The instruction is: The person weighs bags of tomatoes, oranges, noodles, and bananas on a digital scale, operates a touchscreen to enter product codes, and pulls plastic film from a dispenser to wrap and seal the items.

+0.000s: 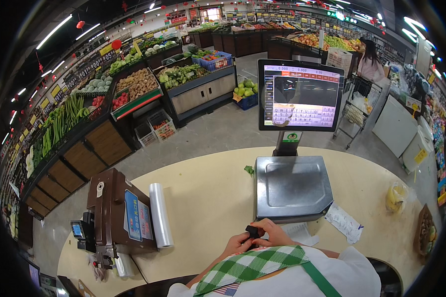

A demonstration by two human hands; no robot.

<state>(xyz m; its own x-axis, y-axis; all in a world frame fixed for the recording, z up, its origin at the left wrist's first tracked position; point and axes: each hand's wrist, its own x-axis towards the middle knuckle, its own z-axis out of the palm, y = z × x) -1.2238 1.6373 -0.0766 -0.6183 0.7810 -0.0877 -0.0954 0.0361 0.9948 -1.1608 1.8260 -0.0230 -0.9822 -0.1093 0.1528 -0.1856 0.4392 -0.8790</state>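
Close to my body, at the front edge of the table, both hands meet around a small black object (252,231) whose exact kind I cannot tell. My left hand (239,243) has its fingers curled at the object's lower side. Resting against it from the other side is my right hand (270,232), with its fingers bent over. Just beyond them stands a weighing scale with a bare metal platform (293,187). Its lit touchscreen (301,96) rises on a post behind the platform. Paper slips (300,233) lie partly under the scale's near edge, beside my right hand.
On the cream table (204,185) stand a brown bag-sealing machine (107,200) and a clear plastic roll (161,215) at left. A creased paper (344,222), bagged yellow produce (396,196) and a basket (423,230) are at right. A person (371,63) stands near a shopping cart (358,107).
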